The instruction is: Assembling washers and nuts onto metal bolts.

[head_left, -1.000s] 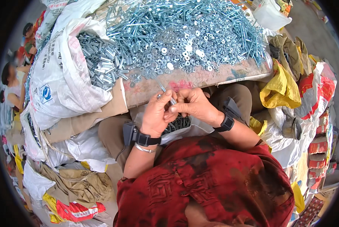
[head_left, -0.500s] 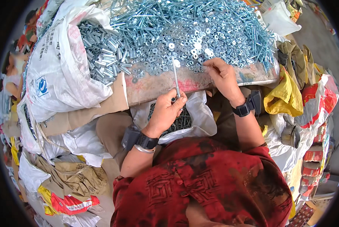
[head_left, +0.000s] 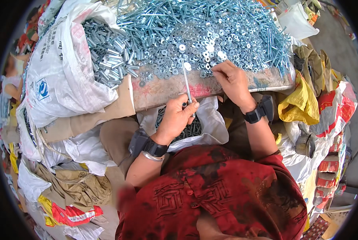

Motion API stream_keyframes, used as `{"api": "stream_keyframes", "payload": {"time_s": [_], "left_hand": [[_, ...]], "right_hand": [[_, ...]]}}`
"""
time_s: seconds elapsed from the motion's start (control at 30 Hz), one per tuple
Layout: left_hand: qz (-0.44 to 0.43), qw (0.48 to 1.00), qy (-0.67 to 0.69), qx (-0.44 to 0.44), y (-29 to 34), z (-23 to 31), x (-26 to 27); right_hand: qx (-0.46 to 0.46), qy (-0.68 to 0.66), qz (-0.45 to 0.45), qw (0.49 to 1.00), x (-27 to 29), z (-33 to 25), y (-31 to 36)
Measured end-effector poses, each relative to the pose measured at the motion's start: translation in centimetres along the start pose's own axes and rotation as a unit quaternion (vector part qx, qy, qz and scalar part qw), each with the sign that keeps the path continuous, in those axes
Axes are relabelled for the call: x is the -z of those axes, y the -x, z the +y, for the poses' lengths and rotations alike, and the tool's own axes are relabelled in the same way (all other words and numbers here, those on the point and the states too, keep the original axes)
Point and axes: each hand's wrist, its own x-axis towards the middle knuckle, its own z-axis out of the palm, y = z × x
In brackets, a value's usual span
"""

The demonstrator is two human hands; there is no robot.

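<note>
My left hand [head_left: 174,119] is closed around the lower end of a long, thin metal bolt [head_left: 186,80], which points up and away toward the table. A short dark-ended sleeve [head_left: 184,105] shows between its fingers. My right hand [head_left: 234,85] hovers at the near edge of a heap of flat round washers [head_left: 199,44], thumb and fingertips pinched together. Whatever lies between those fingertips is too small to make out. Left of the washers is a pile of short metal sleeves [head_left: 113,60], and behind them spread many long bolts [head_left: 155,14].
A white woven sack [head_left: 55,88] slumps at the table's left. Below the stained table edge [head_left: 159,94], an open white bag [head_left: 213,128] holds dark metal pieces [head_left: 193,130]. A yellow sack [head_left: 301,104] and a metal can [head_left: 305,145] are on the right.
My right hand has shifted slightly left and down, its fingertips still pinched at the washers' edge. My left hand and the bolt have barely moved.
</note>
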Motion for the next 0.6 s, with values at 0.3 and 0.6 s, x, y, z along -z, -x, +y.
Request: {"api": "stream_keyframes", "payload": {"time_s": [0.3,0.6], "left_hand": [[-0.018,0.999,0.027,-0.002,0.0,-0.4,0.1],[-0.034,0.998,0.046,-0.012,-0.1,-1.0,0.4]], "right_hand": [[0.061,0.134,-0.087,0.985,-0.7,-1.2,0.3],[0.081,0.178,-0.155,0.968,0.9,-2.9,-0.1]]}}
